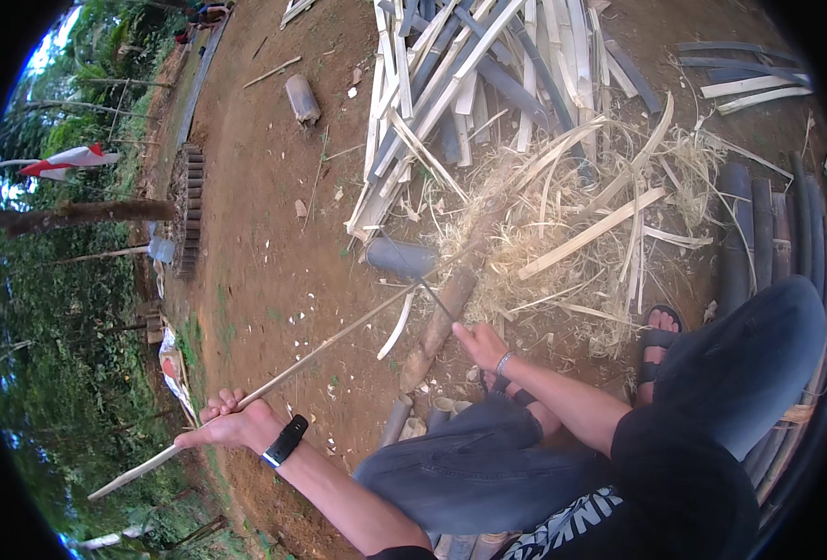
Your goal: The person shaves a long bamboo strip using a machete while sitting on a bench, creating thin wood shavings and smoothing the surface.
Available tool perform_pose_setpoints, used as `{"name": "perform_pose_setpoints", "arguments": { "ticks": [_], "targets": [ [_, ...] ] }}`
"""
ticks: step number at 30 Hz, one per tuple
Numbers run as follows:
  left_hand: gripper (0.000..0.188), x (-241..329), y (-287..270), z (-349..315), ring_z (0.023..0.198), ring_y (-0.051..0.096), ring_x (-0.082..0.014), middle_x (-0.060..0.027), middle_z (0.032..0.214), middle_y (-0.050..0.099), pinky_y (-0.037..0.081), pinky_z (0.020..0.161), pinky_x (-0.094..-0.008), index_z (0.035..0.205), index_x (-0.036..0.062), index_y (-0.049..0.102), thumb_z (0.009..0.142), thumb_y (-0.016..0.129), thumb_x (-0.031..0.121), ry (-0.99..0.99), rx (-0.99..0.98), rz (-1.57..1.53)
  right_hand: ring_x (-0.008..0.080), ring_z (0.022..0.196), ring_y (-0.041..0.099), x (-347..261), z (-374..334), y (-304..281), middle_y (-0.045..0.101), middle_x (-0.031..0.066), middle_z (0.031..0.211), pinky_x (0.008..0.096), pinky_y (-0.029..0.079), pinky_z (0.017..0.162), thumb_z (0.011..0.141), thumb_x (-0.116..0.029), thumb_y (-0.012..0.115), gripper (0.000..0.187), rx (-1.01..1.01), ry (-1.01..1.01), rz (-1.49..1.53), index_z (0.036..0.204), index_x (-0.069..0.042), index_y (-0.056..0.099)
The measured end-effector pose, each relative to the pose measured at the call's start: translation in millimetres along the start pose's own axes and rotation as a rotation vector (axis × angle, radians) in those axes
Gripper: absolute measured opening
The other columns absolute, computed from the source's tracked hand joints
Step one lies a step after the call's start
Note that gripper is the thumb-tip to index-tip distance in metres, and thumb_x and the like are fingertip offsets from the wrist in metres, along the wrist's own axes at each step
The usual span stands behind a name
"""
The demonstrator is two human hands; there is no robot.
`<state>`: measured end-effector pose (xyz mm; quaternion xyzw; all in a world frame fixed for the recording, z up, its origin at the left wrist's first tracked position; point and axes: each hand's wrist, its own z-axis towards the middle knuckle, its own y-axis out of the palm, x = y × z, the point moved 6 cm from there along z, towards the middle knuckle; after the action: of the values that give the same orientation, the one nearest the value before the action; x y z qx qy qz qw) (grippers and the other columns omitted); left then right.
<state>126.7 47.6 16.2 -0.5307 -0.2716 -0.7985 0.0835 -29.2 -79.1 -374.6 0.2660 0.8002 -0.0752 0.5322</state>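
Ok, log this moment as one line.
left hand: holding long bamboo strip | right hand: gripping thin dark knife-like tool, crossing strip | nearby: brown log, pale shavings

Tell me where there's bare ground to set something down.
Mostly bare dirt, dotted with pale chips, lies between the stacked dark logs at left and the split bamboo pile. It's crowded beyond the right hand, where shavings and strips lie beside a log.

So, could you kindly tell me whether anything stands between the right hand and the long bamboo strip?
Yes: the thin dark tool that the right hand grips reaches across to the long bamboo strip. Nothing visible separates the left hand from that strip.
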Motion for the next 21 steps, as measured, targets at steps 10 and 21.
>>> {"name": "perform_pose_setpoints", "arguments": {
  "ticks": [10, 21],
  "targets": [
    [0.068, 7.6, 8.7, -13.4, 0.042, 0.035, -0.0097, 0.0012, 0.048, 0.031, 0.025, 0.037, -0.019, 0.056, 0.0154, 0.03, 0.08, 0.03, 0.079, 0.059, 0.041, 0.003, 0.0181, 0.04, 0.041, -19.5, 2.1, -10.3, 0.041, 0.0051, 0.042, 0.0391, 0.034, 0.043, 0.088, -0.065, 0.039, 0.075, 0.019, -0.025, 0.015, 0.046, -0.003, 0.046],
    [0.068, 25.7, 24.7, -50.4, 0.045, 0.032, -0.0091, 0.0026, 0.049, 0.03, 0.029, 0.046, -0.0211, 0.053, 0.0143, 0.03, 0.082, 0.033, 0.076, -0.106, -0.566, -0.27, 0.0187, 0.036, 0.042, -132.4, -77.9, 40.0, 0.039, 0.0051, 0.037, 0.0388, 0.033, 0.041, 0.089, -0.066, 0.035, 0.078, -0.18, -0.263, 0.058, 0.041, -0.005, 0.043]
  ]
}}
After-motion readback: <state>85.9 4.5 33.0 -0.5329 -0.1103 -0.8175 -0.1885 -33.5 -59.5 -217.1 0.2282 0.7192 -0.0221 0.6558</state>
